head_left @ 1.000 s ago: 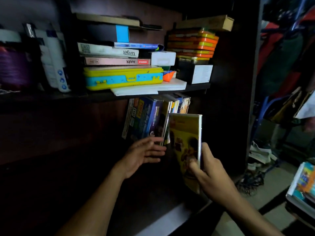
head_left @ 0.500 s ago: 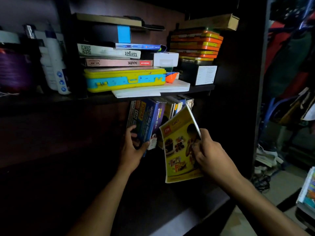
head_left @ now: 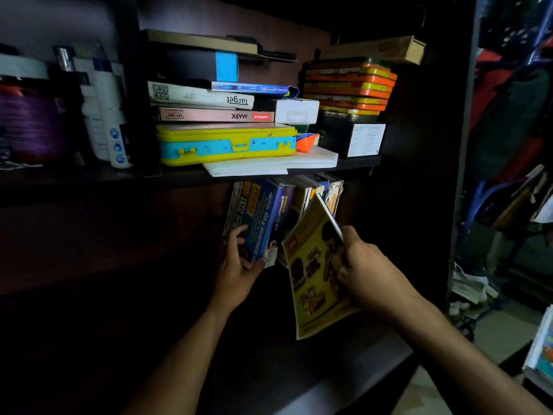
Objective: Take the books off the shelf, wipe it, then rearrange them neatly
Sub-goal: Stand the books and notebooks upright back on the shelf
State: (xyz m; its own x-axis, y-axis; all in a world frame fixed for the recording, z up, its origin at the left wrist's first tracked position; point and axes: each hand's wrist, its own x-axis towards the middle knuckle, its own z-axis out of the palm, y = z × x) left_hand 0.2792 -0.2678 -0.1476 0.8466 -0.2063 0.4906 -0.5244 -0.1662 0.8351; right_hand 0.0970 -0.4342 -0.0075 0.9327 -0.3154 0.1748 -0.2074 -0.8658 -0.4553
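A row of books [head_left: 263,211] stands upright on the dark lower shelf [head_left: 299,369], under the upper board. My left hand [head_left: 236,265] grips the left end of that row, fingers curled round a thick blue book [head_left: 260,223]. My right hand [head_left: 359,265] pinches a thin yellow book [head_left: 311,280] by its right edge. That book is tilted, its top leaning toward the row and its cover facing me, just right of the standing books.
The upper shelf [head_left: 359,163] carries a yellow and blue case [head_left: 227,143], stacked books [head_left: 209,106], orange boxes [head_left: 350,85], white papers [head_left: 269,166] and bottles [head_left: 110,115]. Another stack of books [head_left: 541,354] lies at the far right. Clothes hang beyond the cabinet's side wall [head_left: 460,175].
My left hand moved from touching the row to gripping the blue book. The yellow book went from upright to tilted and came closer to the row.
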